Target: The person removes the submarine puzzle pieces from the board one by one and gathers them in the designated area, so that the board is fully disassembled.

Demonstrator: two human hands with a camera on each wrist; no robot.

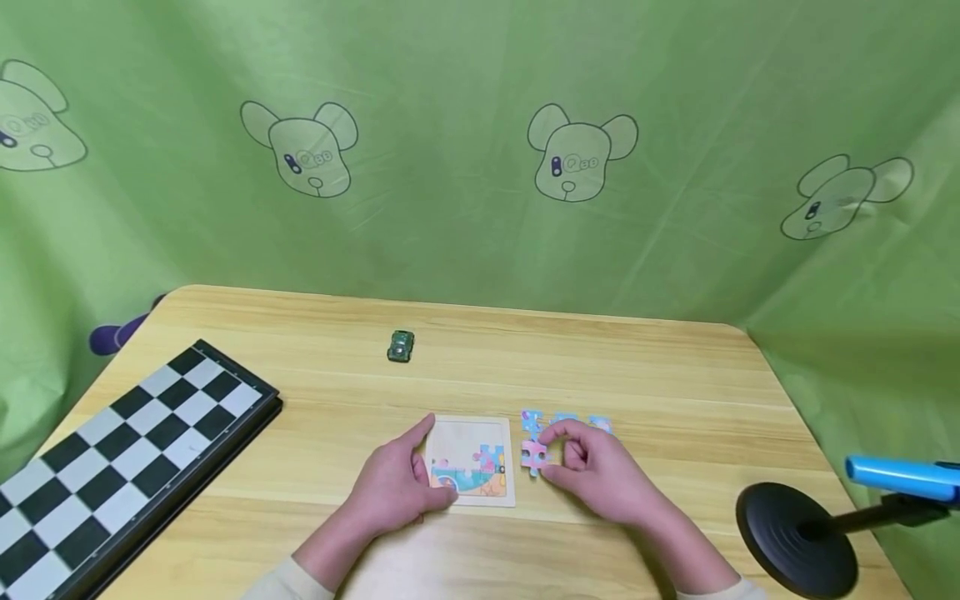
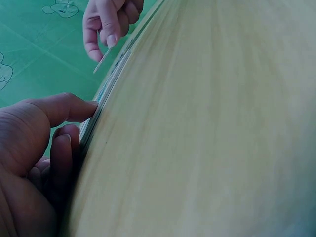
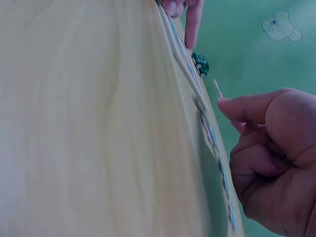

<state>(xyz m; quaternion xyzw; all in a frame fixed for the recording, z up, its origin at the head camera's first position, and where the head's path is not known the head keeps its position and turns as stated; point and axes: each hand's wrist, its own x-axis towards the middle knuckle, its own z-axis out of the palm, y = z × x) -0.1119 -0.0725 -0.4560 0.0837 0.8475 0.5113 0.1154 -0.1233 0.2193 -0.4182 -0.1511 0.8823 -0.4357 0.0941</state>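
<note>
A square wooden puzzle tray (image 1: 472, 433), partly filled with coloured pieces along its lower half, lies near the table's front middle. My left hand (image 1: 401, 487) rests on its left edge, index finger along the side and thumb at the bottom corner; the left wrist view shows those fingers (image 2: 74, 106) against the tray rim (image 2: 106, 86). My right hand (image 1: 592, 467) pinches a pink puzzle piece (image 1: 533, 456) just right of the tray, lifted a little off the table. The piece (image 3: 217, 88) shows edge-on in the right wrist view. Several loose pieces (image 1: 566, 419) lie behind that hand.
A folded chessboard (image 1: 120, 454) lies at the left of the wooden table (image 1: 675, 383). A small green toy car (image 1: 401, 346) stands behind the tray. A black round stand base (image 1: 795, 537) with a blue-tipped arm sits at the front right. Green cloth hangs all round.
</note>
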